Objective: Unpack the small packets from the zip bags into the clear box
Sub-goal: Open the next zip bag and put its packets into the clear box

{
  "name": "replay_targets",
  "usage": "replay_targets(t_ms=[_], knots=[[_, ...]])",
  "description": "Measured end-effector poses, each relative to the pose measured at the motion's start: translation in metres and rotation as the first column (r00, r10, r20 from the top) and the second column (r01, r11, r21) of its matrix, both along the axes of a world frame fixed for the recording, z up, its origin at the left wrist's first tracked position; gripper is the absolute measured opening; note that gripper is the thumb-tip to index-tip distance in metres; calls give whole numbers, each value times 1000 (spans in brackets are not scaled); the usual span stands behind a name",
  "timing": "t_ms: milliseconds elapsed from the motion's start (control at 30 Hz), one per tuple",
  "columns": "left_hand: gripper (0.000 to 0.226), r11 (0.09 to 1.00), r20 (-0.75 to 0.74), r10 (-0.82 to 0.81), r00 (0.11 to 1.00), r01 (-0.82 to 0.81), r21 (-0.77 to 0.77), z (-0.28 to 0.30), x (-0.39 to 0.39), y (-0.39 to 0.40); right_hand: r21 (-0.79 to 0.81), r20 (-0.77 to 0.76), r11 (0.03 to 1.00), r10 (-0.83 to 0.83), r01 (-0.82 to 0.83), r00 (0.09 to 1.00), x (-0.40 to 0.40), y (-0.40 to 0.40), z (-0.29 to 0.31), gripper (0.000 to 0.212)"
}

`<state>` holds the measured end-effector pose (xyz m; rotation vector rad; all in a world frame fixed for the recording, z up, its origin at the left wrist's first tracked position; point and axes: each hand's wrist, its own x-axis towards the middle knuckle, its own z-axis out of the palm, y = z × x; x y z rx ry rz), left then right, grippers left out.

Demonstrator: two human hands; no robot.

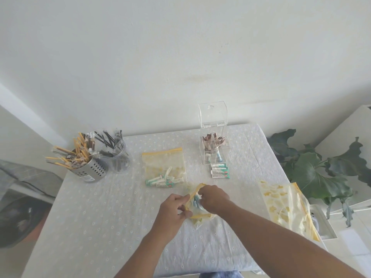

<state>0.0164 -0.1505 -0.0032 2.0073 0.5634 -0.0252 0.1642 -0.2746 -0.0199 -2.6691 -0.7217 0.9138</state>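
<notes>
- The zip bag [197, 207], near the table's front, is pinched at its mouth by the left hand [177, 207].
- The right hand [213, 198] is curled inside, around packets [195, 201].
- Packets could be spilled if the mouth is pulled unevenly, far from the clear box [214, 149].

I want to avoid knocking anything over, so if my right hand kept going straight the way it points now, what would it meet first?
The right hand points into the open zip bag, so probably the small packets inside come first, then the left hand gripping the bag's rim; depth is unclear.
</notes>
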Motion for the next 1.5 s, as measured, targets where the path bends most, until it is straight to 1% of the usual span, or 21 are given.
replay_targets(t_ms=[67, 100, 233, 333, 433, 533, 633, 733, 800, 900, 1000, 1100, 1200, 1267, 1333, 1400, 1500], knots=[[55, 995, -32, -45, 998, 48, 83, -6, 0, 2, -87, 33, 996, -8, 11, 999, -4, 4, -10, 35], [54, 989, -51, -70, 996, 75, 124, -10, 0, 3, -126, 51, 992, -14, 20, 999, -7, 6, -13, 36], [47, 951, -126, -151, 981, 179, 253, -24, -3, 13, -228, 133, 973, 4, 27, 991, -20, 16, -32, 25], [44, 921, -164, -186, 969, 230, 315, -30, -4, 18, -236, 168, 972, 23, 17, 985, -25, 17, -41, 28], [38, 909, -168, -180, 969, 229, 348, -32, -1, 18, -157, 136, 987, 3, 19, 991, -27, 15, -44, 28], [35, 927, -145, -135, 980, 176, 331, -35, 0, 15, 15, 17, 1000, -6, 6, 1000, -21, 6, -46, 21], [34, 955, -109, -46, 993, 76, 286, -40, -3, 15, 135, -69, 990, 57, -48, 996, -12, -8, -34, 12], [33, 969, -80, 53, 995, -32, 246, -42, -4, 17, 236, -107, 970, 90, -62, 990, -4, -24, -22, 21], [30, 973, -69, 155, 985, -141, 182, -38, 0, 17, 310, -126, 950, 86, -43, 988, -3, -35, -15, 20], [27, 941, -106, 338, 935, -336, 42, -30, 11, 16, 481, -145, 877, 68, 10, 987, -9, -49, -6, 13], [27, 896, -154, 426, 892, -440, -67, -28, 21, 16, 616, -267, 758, -55, 214, 962, -18, -56, 6, 10], [25, 905, -151, 398, 905, -414, -97, -30, 22, 14, 682, -330, 631, -185, 369, 926, -14, -56, 22, 7], [25, 922, -136, 339, 931, -358, -148, -30, 19, 8, 741, -308, 498, -343, 450, 887, 11, -51, 37, 8], [24, 934, -127, 304, 944, -321, -156, -27, 16, 1, 767, -290, 411, -462, 492, 838, 34, -46, 48, 7], [24, 939, -121, 281, 952, -299, -170, -23, 10, -6, 786, -289, 331, -548, 521, 785, 58, -39, 57, 14], [23, 935, -119, 283, 952, -302, -188, -22, 5, -12, 784, -266, 295, -635, 546, 725, 79, -31, 64, 14], [22, 921, -124, 305, 944, -325, -216, -19, -2, -19, 763, -204, 314, -712, 565, 672, 104, -22, 66, 14]])
